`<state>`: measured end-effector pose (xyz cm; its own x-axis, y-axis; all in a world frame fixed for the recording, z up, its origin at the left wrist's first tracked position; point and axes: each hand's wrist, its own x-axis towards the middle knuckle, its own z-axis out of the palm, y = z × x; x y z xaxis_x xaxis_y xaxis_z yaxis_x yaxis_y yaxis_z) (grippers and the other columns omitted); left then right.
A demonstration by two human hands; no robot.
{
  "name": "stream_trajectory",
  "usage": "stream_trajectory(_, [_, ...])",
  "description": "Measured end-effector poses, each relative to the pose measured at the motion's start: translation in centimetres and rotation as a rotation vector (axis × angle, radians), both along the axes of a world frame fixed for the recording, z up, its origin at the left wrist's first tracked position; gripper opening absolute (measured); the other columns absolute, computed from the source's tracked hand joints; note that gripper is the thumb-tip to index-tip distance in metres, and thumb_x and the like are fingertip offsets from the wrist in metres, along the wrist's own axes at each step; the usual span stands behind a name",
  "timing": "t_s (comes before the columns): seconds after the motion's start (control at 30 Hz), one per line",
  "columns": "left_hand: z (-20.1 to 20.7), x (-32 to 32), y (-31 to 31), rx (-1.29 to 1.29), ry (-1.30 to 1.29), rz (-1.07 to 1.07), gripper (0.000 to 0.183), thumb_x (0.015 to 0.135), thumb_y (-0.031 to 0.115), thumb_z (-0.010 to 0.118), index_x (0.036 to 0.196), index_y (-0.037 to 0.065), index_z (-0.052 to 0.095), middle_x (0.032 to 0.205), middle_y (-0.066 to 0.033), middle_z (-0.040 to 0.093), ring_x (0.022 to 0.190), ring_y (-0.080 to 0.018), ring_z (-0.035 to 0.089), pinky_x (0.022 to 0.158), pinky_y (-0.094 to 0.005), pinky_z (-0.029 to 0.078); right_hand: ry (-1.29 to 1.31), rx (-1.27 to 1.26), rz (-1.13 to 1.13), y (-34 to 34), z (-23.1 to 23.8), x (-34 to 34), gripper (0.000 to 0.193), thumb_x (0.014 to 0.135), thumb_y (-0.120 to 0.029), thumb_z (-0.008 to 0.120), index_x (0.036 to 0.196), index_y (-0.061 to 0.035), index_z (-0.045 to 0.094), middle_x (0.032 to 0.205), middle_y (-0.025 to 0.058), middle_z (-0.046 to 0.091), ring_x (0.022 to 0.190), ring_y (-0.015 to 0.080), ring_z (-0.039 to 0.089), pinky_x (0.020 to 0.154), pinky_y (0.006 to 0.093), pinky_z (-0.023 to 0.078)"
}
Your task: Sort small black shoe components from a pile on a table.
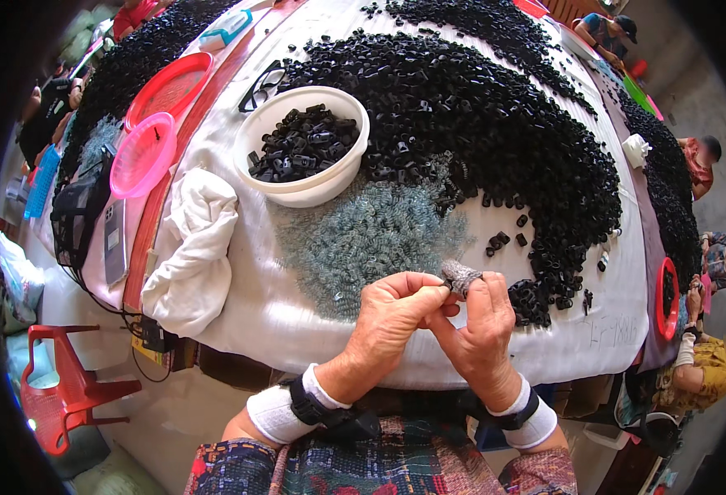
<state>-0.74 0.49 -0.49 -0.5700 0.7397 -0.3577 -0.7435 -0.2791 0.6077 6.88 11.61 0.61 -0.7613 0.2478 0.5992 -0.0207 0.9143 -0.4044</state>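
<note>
My left hand (pixel 386 318) and my right hand (pixel 480 330) meet over the near edge of a white-covered table. Both are closed in a pinch, fingertips together. A small dark bit shows between them, too small and too covered to name. A grey knitted finger cover (pixel 461 277) is on a finger of my right hand. Just beyond my hands lies a heap of small pale grey-blue coil springs (pixel 371 235). Past it spreads a large heap of small black plastic parts (pixel 462 107). A white bowl (pixel 346 174) full of similar black parts stands to the left of that heap.
Black-framed glasses (pixel 261 87) lie behind the bowl, a bunched white cloth (pixel 191 247) to its left. Further left are a phone (pixel 115 243), a pink basket (pixel 143 155) and a red tray (pixel 206 70). A red chair (pixel 70 388) stands lower left. Other people sit along the right.
</note>
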Motion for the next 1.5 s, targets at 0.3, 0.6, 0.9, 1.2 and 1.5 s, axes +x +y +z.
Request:
stream_trajectory(0.3, [-0.2,0.0,0.1,-0.064,0.05,-0.041,0.012,0.086,0.009,0.064,0.094,-0.001,0.063,0.087,-0.0097,0.067,0.078,-0.0159,0.066,0.071,-0.0263,0.055,0.014,-0.068,-0.007,-0.3,-0.3,0.1,0.024,0.064,-0.002,0.072,0.079,-0.0017,0.054,0.072,0.0106,0.05,0.067,0.0281,0.05,0.057,0.0378,0.044])
stream_trajectory(0.6, [0.1,-0.3,0.0,-0.125,0.098,-0.101,0.012,0.087,0.01,0.064,0.094,0.001,0.064,0.088,-0.0074,0.067,0.079,-0.0133,0.065,0.069,-0.0263,0.055,-0.017,0.079,0.005,0.5,0.2,0.2,0.023,0.062,-0.003,0.072,0.076,-0.0016,0.052,0.074,0.0124,0.051,0.067,0.0297,0.051,0.057,0.0384,0.044])
stream_trajectory(0.9, [0.8,-0.6,0.1,-0.186,0.103,-0.144,0.019,0.087,0.017,0.064,0.098,0.002,0.063,0.084,-0.0042,0.066,0.075,-0.0122,0.064,0.063,-0.0262,0.054,-0.019,0.011,0.057,1.0,-0.1,0.4,0.022,0.063,-0.004,0.074,0.076,-0.0007,0.056,0.072,0.0119,0.054,0.064,0.0288,0.052,0.053,0.0368,0.043])
stream_trajectory(1.2, [0.8,-1.1,-0.3,-0.137,0.095,-0.281,0.021,0.089,0.018,0.061,0.102,0.001,0.064,0.089,-0.0072,0.068,0.082,-0.0151,0.065,0.068,-0.0299,0.056,-0.017,0.022,0.069,1.9,1.0,1.2,0.025,0.064,-0.005,0.076,0.077,0.0009,0.056,0.074,0.0132,0.052,0.066,0.0298,0.052,0.054,0.0371,0.045])
stream_trajectory(1.5, [1.1,-0.8,-0.7,-0.15,0.221,-0.296,0.02,0.085,0.019,0.068,0.095,0.002,0.068,0.087,-0.0053,0.068,0.08,-0.0113,0.064,0.064,-0.0243,0.053,-0.03,-0.033,0.061,1.3,1.4,2.0,0.027,0.063,-0.004,0.073,0.085,0.0024,0.058,0.078,0.0143,0.054,0.069,0.0314,0.054,0.059,0.0377,0.048])
